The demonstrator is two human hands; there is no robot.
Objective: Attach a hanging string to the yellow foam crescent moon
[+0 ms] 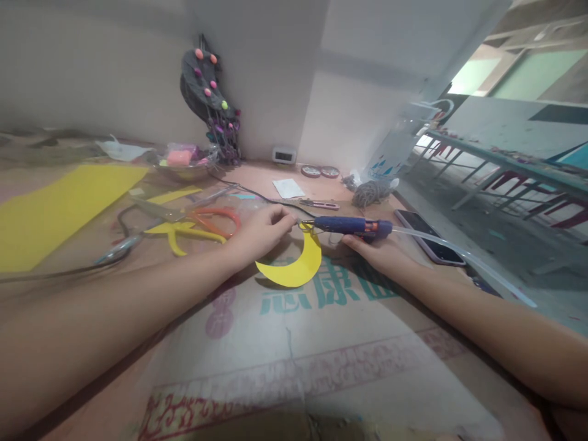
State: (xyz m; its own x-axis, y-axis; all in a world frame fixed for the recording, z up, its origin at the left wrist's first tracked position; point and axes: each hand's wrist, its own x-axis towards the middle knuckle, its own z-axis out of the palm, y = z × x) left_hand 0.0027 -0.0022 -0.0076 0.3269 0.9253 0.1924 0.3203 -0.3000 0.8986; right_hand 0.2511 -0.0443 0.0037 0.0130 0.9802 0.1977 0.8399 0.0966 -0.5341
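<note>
The left hand (271, 229) has its fingers curled toward the thumb beside the far tip of a yellow paper crescent (294, 272); whether they pinch that tip is hard to tell. The right hand (374, 251) is closed around a blue glue gun (340, 225), most of its fingers hidden beneath the body; the gun lies sideways with its nozzle pointing left, apparently so that it meets the crescent's far end beside the left fingers. The crescent sits between the hands, its shadow suggesting that it is slightly raised; a long clear glue stick (441, 240) trails right from the gun's back, probably left long as feed. Under all this lies printed cardboard (275, 367), perhaps guarding the tabletop (255, 173) from drips; to the left, scissors (195, 214) and a large yellow sheet (64, 211) seem pushed aside, leaving room before the person; a phone (429, 237) lies to the right; farther off are a craft knife (320, 204) and grey yarn (371, 193); a grey crescent decoration (195, 79) stands against the far wall (271, 79), probably for support.
</note>
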